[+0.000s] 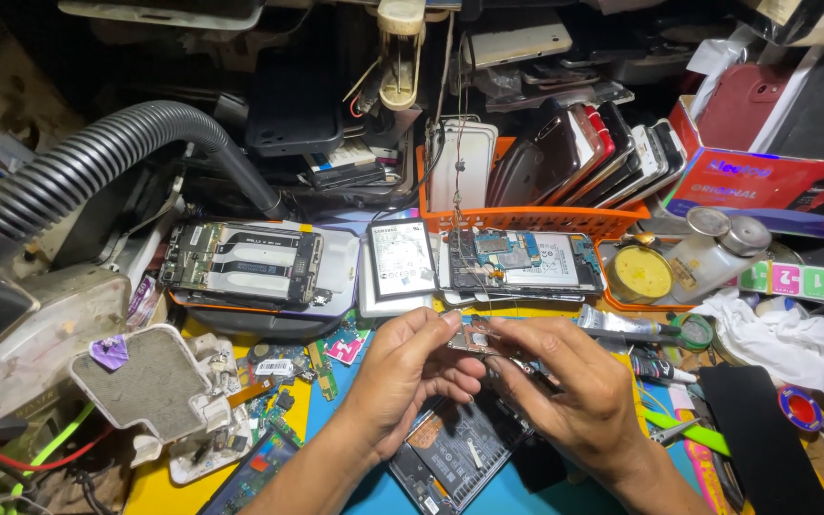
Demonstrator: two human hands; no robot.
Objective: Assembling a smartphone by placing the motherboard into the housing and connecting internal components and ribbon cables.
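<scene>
Circuit board — small, coppery — pinched between the fingers of left hand and right hand, above an opened phone on the cluttered desk. Too hard a squeeze could flex it; a slip drops it among loose parts.

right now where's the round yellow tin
In the head view, the round yellow tin sits right of centre, in an orange tray, between the opened phone and a metal-capped bottle.

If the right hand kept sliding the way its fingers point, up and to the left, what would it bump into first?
The right hand would probably first meet the small circuit board it pinches with the left hand, then the left fingertips. Depth is uncertain.
</scene>
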